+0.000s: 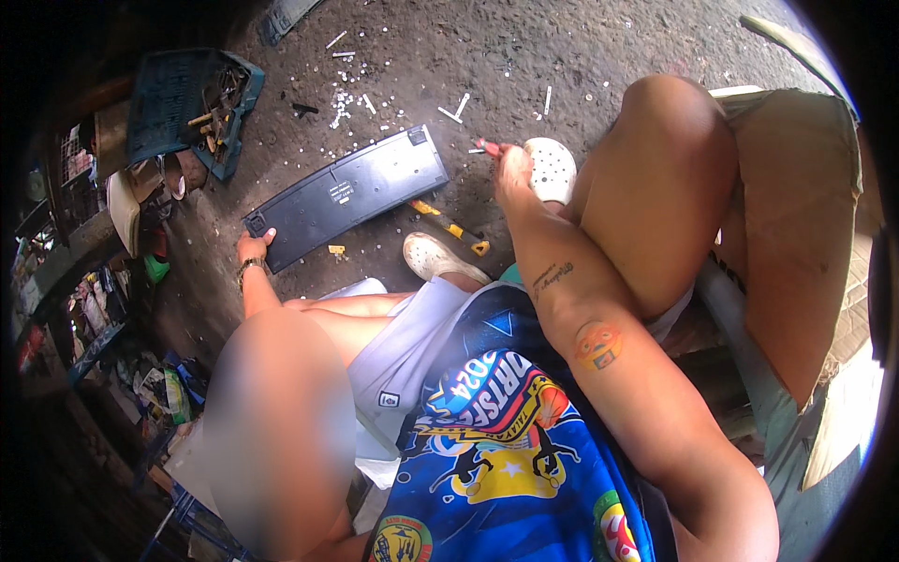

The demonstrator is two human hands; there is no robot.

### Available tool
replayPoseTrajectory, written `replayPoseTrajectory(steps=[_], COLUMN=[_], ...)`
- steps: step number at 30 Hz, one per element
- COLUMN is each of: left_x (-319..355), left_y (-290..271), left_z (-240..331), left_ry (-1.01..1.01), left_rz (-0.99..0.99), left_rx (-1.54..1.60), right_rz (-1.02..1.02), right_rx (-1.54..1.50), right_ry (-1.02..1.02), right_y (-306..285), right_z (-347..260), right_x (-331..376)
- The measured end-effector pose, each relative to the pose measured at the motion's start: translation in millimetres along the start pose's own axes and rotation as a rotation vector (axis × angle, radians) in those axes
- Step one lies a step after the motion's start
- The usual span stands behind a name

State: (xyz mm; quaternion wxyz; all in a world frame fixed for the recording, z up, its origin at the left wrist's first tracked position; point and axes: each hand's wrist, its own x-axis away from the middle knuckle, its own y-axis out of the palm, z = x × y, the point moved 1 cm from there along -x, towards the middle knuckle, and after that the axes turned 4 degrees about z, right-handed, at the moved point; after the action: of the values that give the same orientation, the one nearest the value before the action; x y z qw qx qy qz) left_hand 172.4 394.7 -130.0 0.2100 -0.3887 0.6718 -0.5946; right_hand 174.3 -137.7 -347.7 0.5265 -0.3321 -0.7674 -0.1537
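Over the dirt floor [609,42], left of center, our left hand [254,245] is gripping a black panel [361,187] by its left end, while our right hand [512,167] is clasping a red tool [488,147] near a white clog [552,167]; white bits [342,105] are lying beyond.
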Motion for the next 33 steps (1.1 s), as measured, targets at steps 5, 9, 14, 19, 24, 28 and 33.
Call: replayPoseTrajectory(steps=[5,9,14,19,24,28,33], left_x=[-10.9,-7.1,-8.3,-14.5,-8.5,-0.9,0.3], left_y=[3.2,-1.4,2.7,4.8,1.9,-1.3,-2.9], left_z=[-6.8,-2.6,-4.5,-10.2,-5.9,0.6,0.3], left_ry=[-0.001,0.019,-0.013,0.055,0.030,0.020,-0.007], left_rz=[-0.102,-0.080,-0.047,-0.041,-0.065,-0.002,-0.106], left_rx=[0.005,-0.061,-0.022,0.019,-0.024,-0.020,0.051], right_rz=[0.020,-0.260,-0.458,-0.423,-0.178,0.002,0.095], right_rx=[0.286,0.102,-0.368,-0.249,1.196,0.642,0.382], right_ry=[-0.076,-0.105,0.013,-0.098,-0.715,-0.327,-0.381], right_y=[-0.6,19.0,49.7,40.9,-22.7,-25.8,2.1], right_z=[21.7,-12.4,-69.4,-62.6,-22.2,-20.9,-36.6], right_x=[-19.5,8.1,53.9,48.8,26.2,19.4,24.1])
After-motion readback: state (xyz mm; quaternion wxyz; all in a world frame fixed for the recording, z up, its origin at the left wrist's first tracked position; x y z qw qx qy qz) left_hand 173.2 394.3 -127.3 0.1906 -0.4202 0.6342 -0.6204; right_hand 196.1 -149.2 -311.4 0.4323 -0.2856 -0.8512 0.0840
